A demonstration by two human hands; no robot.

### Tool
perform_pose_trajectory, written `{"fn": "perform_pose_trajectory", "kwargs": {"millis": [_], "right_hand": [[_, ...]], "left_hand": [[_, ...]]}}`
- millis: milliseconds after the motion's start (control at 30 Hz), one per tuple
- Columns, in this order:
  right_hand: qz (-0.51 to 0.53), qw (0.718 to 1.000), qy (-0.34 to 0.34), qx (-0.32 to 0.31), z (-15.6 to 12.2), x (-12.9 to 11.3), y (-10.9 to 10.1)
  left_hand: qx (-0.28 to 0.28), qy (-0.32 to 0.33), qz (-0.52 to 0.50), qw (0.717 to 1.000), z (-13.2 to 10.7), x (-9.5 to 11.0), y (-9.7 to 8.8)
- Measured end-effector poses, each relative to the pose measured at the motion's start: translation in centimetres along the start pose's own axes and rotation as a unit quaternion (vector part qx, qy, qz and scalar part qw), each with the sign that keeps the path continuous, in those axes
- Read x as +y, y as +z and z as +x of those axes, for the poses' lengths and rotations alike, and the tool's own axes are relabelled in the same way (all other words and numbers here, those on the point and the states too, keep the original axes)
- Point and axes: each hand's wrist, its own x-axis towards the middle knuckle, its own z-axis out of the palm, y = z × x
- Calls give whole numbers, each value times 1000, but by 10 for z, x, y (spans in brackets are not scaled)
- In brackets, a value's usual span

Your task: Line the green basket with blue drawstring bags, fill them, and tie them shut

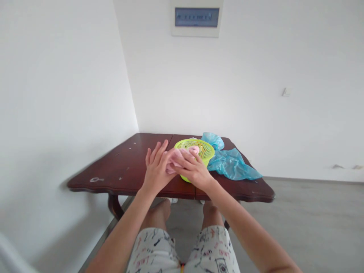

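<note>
A crumpled pink cloth lies between my two hands, in front of the green basket. My right hand is closed on it, fingers pressed over the cloth toward the left. On the other side, my left hand has several fingers stretched out and apart, with its thumb side against the cloth. The left thumb is mostly hidden there. Just behind my right hand stands a yellow-green perforated plastic basket. Something pink and some pale and orange bits show inside it, too small to name.
A dark red-brown wooden table stands against the white wall. Right of the basket lies a crumpled blue plastic bag, with another blue bunch behind. Small white scraps and a clear loop lie on the left half.
</note>
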Motion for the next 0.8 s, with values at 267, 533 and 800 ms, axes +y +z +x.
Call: {"fn": "perform_pose_trajectory", "kwargs": {"millis": [267,533,800], "right_hand": [[86,983,162,12,-26,-96,4],[137,902,409,-13,-193,-185,-2],[55,872,483,-65,-290,-144,-46]], "left_hand": [[-81,-99,97,987,-45,-64,-26],[-161,-323,153,920,-98,-157,61],[-208,-310,123,920,-144,-163,92]]}}
